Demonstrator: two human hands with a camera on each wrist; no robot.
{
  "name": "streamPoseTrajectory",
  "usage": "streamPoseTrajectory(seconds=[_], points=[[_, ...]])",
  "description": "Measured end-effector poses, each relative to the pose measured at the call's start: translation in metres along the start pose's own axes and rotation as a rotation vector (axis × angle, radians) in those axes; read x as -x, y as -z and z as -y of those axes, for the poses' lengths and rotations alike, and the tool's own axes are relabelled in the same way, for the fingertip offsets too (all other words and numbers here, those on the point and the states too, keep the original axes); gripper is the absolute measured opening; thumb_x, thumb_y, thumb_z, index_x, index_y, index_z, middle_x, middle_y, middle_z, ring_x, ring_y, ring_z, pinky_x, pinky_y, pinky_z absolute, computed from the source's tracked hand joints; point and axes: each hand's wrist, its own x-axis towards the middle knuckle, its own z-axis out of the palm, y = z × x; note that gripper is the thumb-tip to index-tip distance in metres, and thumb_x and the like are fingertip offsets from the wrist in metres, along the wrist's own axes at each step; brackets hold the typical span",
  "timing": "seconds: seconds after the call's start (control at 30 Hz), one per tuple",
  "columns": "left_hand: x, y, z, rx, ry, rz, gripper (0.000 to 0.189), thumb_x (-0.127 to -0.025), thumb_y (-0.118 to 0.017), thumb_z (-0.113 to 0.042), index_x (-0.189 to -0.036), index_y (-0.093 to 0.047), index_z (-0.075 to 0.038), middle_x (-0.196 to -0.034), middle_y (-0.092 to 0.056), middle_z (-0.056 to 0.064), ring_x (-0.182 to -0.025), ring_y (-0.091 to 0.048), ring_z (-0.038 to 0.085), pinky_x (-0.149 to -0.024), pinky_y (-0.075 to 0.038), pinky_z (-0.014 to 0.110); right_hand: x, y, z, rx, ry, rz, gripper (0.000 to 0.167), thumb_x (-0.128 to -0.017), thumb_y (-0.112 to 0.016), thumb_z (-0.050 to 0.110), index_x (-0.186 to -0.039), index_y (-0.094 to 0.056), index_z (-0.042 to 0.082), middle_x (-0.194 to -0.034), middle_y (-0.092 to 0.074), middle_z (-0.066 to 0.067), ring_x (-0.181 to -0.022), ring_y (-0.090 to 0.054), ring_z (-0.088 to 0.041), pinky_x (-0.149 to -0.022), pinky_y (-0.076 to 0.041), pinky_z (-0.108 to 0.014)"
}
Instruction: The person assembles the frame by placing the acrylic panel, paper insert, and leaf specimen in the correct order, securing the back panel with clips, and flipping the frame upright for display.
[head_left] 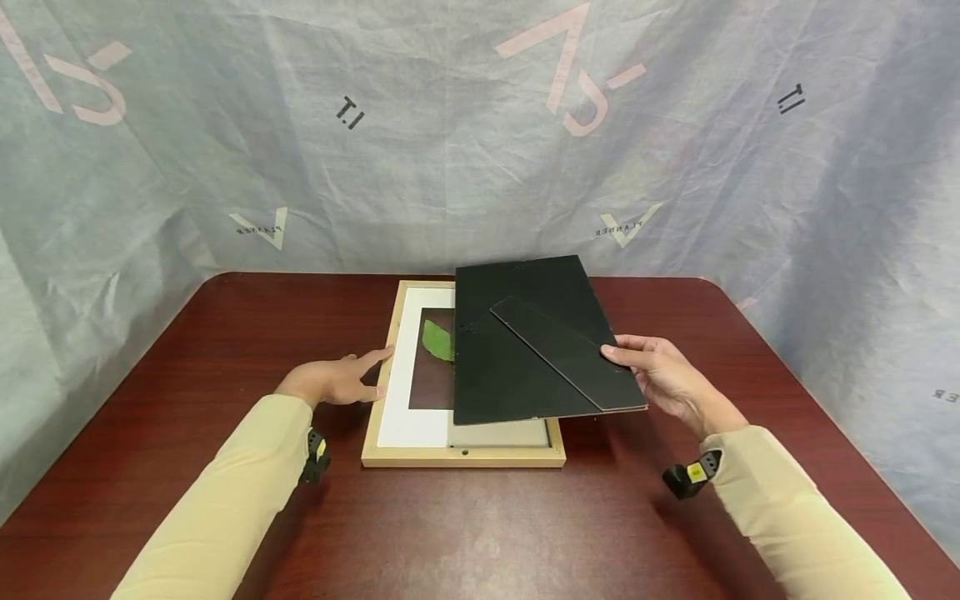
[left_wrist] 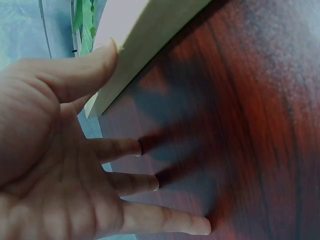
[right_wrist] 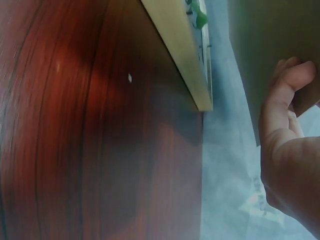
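A light wooden picture frame lies on the table with a white mat inside it. A green leaf shows on the brown panel within the mat; its right part is hidden. Over the frame's right half tilts a black backing board with a stand flap. At the board's right edge my right hand pinches it, thumb on top and fingers beneath. My left hand touches the frame's left side with thumb and index finger, while its other fingers stretch down to the table.
The dark red wooden table extends around the frame on all sides. A grey printed cloth hangs behind the table and along both sides. Each wrist wears a black camera, the right one just above the table.
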Motion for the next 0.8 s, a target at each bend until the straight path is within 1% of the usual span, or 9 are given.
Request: streamPoseTrajectory(seconds=[0.2,0.23,0.37,0.43,0.47,0.57,0.67,0.8], points=[[-0.002,-0.001,0.000,-0.003,0.016,-0.001,0.077,-0.105,-0.058,-0.025,-0.163,-0.011,-0.006,-0.159,-0.012,0.040,-0.149,-0.012,0.054,-0.115,-0.020,0.066,-0.011,-0.018,-0.005,0.013,-0.015,0.014,0.010,-0.103,-0.057,0.005,-0.111,-0.063,0.005,-0.092,-0.074,-0.003,-0.078,-0.073,-0.014,-0.071,-0.060,-0.030],[-0.001,-0.001,-0.001,-0.004,0.027,-0.001,0.077,-0.105,-0.058,-0.026,-0.163,-0.011,-0.007,-0.160,-0.012,0.039,-0.149,-0.012,0.053,-0.116,-0.020,0.065,-0.013,-0.021,-0.006,0.025,-0.017,0.009,0.009,-0.103,-0.058,0.005,-0.110,-0.063,0.005,-0.090,-0.074,-0.002,-0.075,-0.071,-0.011,-0.069,-0.059,-0.026],[-0.002,-0.001,-0.002,-0.010,0.048,-0.004,0.079,-0.104,-0.059,-0.028,-0.163,-0.011,-0.009,-0.161,-0.012,0.038,-0.150,-0.012,0.052,-0.116,-0.021,0.065,-0.022,-0.033,-0.010,0.042,-0.022,-0.007,0.011,-0.101,-0.060,0.005,-0.112,-0.060,0.003,-0.085,-0.073,-0.001,-0.071,-0.070,-0.010,-0.066,-0.058,-0.025],[-0.002,-0.001,-0.002,-0.002,0.055,-0.005,0.079,-0.104,-0.059,-0.028,-0.163,-0.011,-0.009,-0.161,-0.012,0.037,-0.150,-0.012,0.052,-0.116,-0.020,0.065,-0.025,-0.040,-0.012,0.052,-0.023,-0.015,0.014,-0.101,-0.061,0.005,-0.115,-0.058,0.002,-0.083,-0.073,-0.001,-0.069,-0.069,-0.009,-0.066,-0.058,-0.025],[-0.002,-0.001,-0.001,0.002,0.057,-0.005,0.079,-0.104,-0.059,-0.029,-0.163,-0.011,-0.010,-0.161,-0.012,0.037,-0.150,-0.012,0.052,-0.116,-0.020,0.065,-0.027,-0.042,-0.013,0.049,-0.024,-0.012,0.016,-0.101,-0.060,0.005,-0.116,-0.056,0.000,-0.084,-0.073,-0.001,-0.071,-0.071,-0.011,-0.068,-0.059,-0.027],[-0.003,-0.001,0.001,0.004,0.049,-0.003,0.079,-0.103,-0.060,-0.029,-0.164,-0.011,-0.011,-0.161,-0.011,0.037,-0.150,-0.011,0.052,-0.116,-0.019,0.066,-0.031,-0.050,-0.016,0.064,-0.022,-0.018,0.021,-0.101,-0.061,0.006,-0.119,-0.055,-0.003,-0.084,-0.073,-0.002,-0.072,-0.070,-0.011,-0.069,-0.059,-0.028],[-0.009,-0.003,0.006,0.009,0.045,-0.003,0.079,-0.104,-0.058,-0.028,-0.164,-0.010,-0.012,-0.163,-0.010,0.035,-0.151,-0.008,0.050,-0.117,-0.017,0.066,-0.034,-0.056,-0.017,0.074,-0.014,-0.013,0.026,-0.101,-0.060,0.006,-0.123,-0.053,-0.007,-0.085,-0.073,-0.001,-0.074,-0.070,-0.010,-0.072,-0.059,-0.028],[-0.014,-0.005,0.012,0.017,0.041,-0.014,0.077,-0.104,-0.057,-0.025,-0.164,-0.010,-0.010,-0.162,-0.011,0.036,-0.151,-0.007,0.051,-0.116,-0.017,0.067,-0.037,-0.061,-0.019,0.084,-0.009,-0.021,0.036,-0.102,-0.059,0.006,-0.132,-0.046,-0.011,-0.089,-0.072,0.000,-0.077,-0.070,-0.010,-0.074,-0.059,-0.027]])
